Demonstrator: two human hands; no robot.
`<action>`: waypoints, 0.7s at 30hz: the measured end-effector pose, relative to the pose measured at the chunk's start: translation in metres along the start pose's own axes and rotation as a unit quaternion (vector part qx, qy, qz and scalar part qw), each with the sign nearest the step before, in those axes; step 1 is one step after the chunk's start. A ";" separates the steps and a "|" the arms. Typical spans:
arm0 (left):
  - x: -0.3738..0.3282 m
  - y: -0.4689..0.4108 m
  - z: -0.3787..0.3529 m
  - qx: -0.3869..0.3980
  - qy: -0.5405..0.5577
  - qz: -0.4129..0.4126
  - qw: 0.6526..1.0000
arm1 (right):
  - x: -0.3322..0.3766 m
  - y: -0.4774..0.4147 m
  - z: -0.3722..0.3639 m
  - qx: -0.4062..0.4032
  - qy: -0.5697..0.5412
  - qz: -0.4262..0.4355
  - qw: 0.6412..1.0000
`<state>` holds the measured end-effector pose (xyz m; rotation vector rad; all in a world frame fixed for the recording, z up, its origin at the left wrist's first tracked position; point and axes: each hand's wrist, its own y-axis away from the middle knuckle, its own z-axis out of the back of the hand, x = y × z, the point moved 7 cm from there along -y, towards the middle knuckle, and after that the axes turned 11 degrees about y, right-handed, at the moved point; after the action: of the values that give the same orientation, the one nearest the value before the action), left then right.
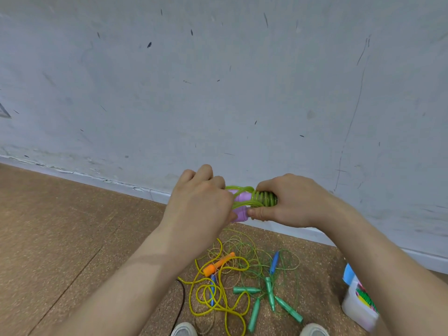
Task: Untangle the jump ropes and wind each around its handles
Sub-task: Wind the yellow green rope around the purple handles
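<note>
At the near edge of the floor [72, 226], the toes of two pale shoes [184, 329] show. Just beyond them lies a loose tangle of ropes: a yellow rope [218, 309] looped over itself, an orange handle [218, 263], blue handles [274, 261] and several teal handles [254, 314] (which rope ends where cannot be told). A white container [356, 309] stands at the floor's right side. Higher, held in the air before the foot of the wall [218, 93], are two purple handles [241, 197] side by side with a green rope [263, 197] coiled round them. The left hand [201, 202] curls round the handles' left end; the right hand [291, 202] clamps the coils, thumb on the lower handle.
</note>
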<state>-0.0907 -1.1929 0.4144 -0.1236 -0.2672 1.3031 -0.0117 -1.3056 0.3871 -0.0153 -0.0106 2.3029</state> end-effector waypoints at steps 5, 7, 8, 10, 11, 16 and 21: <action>0.007 -0.001 -0.008 0.076 0.057 0.068 0.993 | 0.003 -0.001 -0.004 0.008 0.017 0.000 1.000; 0.008 -0.002 -0.011 0.104 0.082 0.069 0.989 | 0.002 -0.002 -0.005 0.009 0.013 -0.004 1.000; 0.012 -0.002 -0.012 0.117 0.115 0.070 0.984 | 0.001 -0.003 -0.006 0.010 0.011 -0.005 1.000; 0.023 -0.001 -0.018 0.138 0.261 0.085 0.952 | -0.002 -0.003 -0.008 0.020 -0.007 -0.007 1.000; 0.027 0.000 -0.021 0.139 0.364 0.097 0.916 | -0.003 -0.004 -0.009 0.029 -0.034 -0.008 0.999; 0.036 -0.004 -0.029 0.032 0.703 0.165 0.691 | 0.004 -0.006 -0.013 0.052 -0.217 0.011 0.975; 0.043 -0.007 -0.030 -0.031 0.693 0.155 0.703 | 0.003 -0.005 -0.014 0.074 -0.250 0.002 0.966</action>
<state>-0.0659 -1.1518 0.3928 -1.1932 1.0614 1.1957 -0.0093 -1.3000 0.3728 0.6406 -0.0974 2.2472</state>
